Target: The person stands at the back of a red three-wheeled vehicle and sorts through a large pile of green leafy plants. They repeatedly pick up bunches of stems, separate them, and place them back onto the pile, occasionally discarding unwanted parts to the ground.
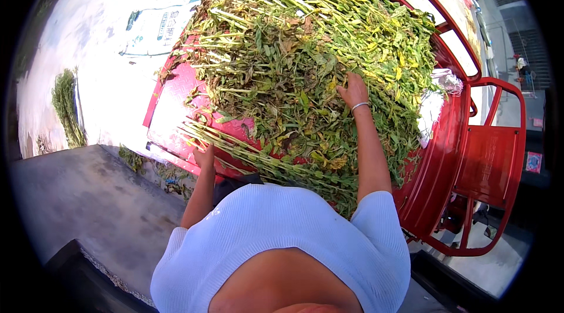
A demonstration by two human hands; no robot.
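A thick heap of cut leafy stalks [305, 78], green, yellow and partly withered brown, lies across a red metal cargo bed [185, 86]. At the near left side of the bed, my left hand [204, 155] is closed around the bare ends of several stalks [235, 145]; part of its grip is hidden. These stalks run rightward along the near edge, in front of my body. Over the right-middle of the heap, my right hand [353, 91] touches the leaves, thumb and fingers apart. A light bracelet circles that wrist.
Red rails [493, 84] and a red panel [487, 166] border the bed at the right. A white sack [432, 110] is tucked against that side. Beyond the bed, a printed white sack [155, 29] lies on bright ground. A bundle of green plants [67, 107] rests at far left.
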